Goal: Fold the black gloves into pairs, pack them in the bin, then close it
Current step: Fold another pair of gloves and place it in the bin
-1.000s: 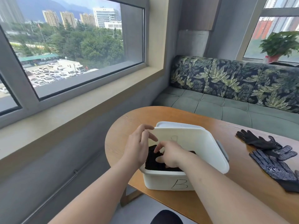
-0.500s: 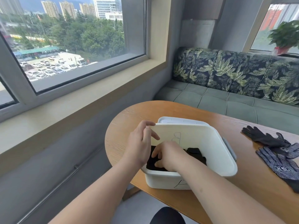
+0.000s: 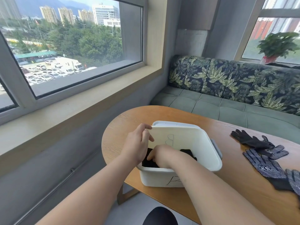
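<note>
A white bin (image 3: 155, 177) marked "B" stands on the round end of the wooden table (image 3: 129, 116). My left hand (image 3: 138, 143) grips the left edge of the bin's hinged lid (image 3: 186, 140) and holds it raised. My right hand (image 3: 160, 155) reaches down inside the bin, with its fingers curled onto the folded black gloves (image 3: 149, 163) lying there. More black fabric (image 3: 188, 153) shows to the right of my wrist. On the table to the right lie a loose black glove (image 3: 250, 140) and dotted dark gloves (image 3: 266, 166).
A green bench with leaf-print cushions (image 3: 227, 82) runs behind the table. A potted plant (image 3: 276, 46) stands on the right window sill. A wide window and its ledge (image 3: 81, 101) fill the left side. A dark stool top (image 3: 159, 216) sits below the table's edge.
My right hand has sunk deeper into the bin and its fingers have curled onto the gloves. The lid has tipped further up in my left hand.
</note>
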